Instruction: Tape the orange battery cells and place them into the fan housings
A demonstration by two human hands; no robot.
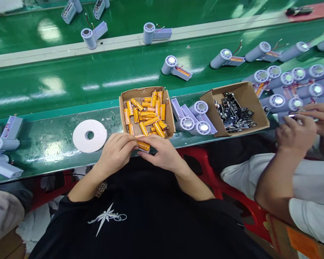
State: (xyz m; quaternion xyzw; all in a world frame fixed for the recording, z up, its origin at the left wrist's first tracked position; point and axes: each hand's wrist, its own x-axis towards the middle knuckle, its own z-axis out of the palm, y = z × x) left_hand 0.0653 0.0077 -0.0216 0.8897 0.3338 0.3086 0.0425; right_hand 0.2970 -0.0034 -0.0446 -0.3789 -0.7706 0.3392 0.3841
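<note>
My left hand (120, 153) and my right hand (162, 153) meet at the bench's front edge, just before a cardboard box (123, 124) of loose orange battery cells (148, 115). Between them is one orange battery (143, 145), its left end pinched by my left fingers. My right thumb and fingers close on its other end, with a bit of white showing beneath. Left of the box lies a flat white roll of tape (81, 136) with a hole in its middle.
Lilac fan housings (187, 123) stand right of the battery box, beside a carton (261, 120) of black circuit boards (233, 113). More housings (5, 144) lie far left and along the green conveyor (70, 77). A co-worker's hands (294, 133) are at right.
</note>
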